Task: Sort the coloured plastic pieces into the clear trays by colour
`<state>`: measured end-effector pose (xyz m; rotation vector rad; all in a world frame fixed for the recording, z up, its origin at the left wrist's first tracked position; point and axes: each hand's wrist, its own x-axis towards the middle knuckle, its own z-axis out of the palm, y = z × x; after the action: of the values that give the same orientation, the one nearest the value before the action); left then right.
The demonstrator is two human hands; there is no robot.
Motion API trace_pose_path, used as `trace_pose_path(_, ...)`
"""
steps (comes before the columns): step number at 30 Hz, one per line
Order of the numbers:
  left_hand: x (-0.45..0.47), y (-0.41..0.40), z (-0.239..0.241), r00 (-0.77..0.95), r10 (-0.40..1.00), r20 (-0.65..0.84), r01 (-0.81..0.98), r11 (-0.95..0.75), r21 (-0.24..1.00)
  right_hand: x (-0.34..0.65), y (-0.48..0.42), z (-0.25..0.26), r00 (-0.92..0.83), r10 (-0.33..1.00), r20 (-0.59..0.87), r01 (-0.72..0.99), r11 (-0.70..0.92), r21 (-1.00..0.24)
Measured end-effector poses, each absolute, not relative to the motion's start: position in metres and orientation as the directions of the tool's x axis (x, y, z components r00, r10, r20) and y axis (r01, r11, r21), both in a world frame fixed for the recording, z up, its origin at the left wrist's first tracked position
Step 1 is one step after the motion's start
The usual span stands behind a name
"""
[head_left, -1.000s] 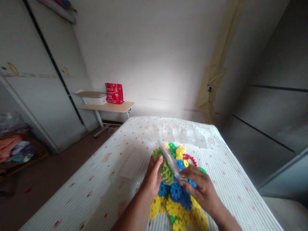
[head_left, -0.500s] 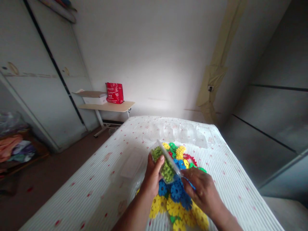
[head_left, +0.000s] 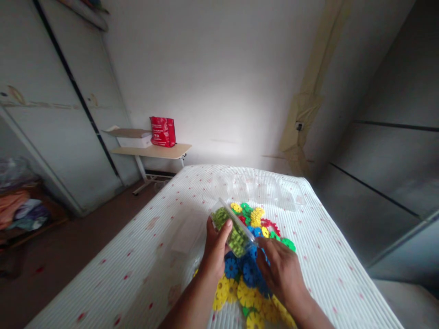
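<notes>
My left hand (head_left: 216, 244) is wrapped round a clear plastic box (head_left: 236, 241) filled with small light-green pieces, held tilted above the heap. At its lower right corner, the fingers of my right hand (head_left: 281, 267) pinch the rim or lid edge; which of the two I cannot tell. Beneath both hands lies a heap of notched plastic discs: blue discs (head_left: 251, 270) in the middle, yellow discs (head_left: 247, 292) towards me, and green discs (head_left: 288, 244) at the right. My hands and the box hide part of the heap.
Clear plastic trays (head_left: 259, 187) lie behind the heap on the white ribbed bed cover (head_left: 137, 260). A side table (head_left: 168, 151) by the wall carries a red bag (head_left: 163, 131) and a white box (head_left: 135, 140). Clothes (head_left: 24, 212) sit at the far left.
The box and both hands have shifted slightly to the left and up. My right fingers stay at the box's corner, and more of the green disc at the right shows.
</notes>
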<state>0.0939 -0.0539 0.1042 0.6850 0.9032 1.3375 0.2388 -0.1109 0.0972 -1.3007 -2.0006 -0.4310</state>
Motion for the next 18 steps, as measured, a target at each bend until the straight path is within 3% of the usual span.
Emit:
trace_pose_path(12,0.092,-0.051,0.1024,0.021,0.983,-0.181,-0.492,0.168,0.854,0.2453,-0.1095,0.1025,-0.304,0.647,0.7,0.84,0.529,-0.124)
trace_pose_path(18,0.0919,-0.051,0.1009,0.015,0.982,-0.186,-0.501,0.168,0.849,0.247,-0.1128,0.1017,-0.24,0.639,0.731,0.792,0.564,-0.233)
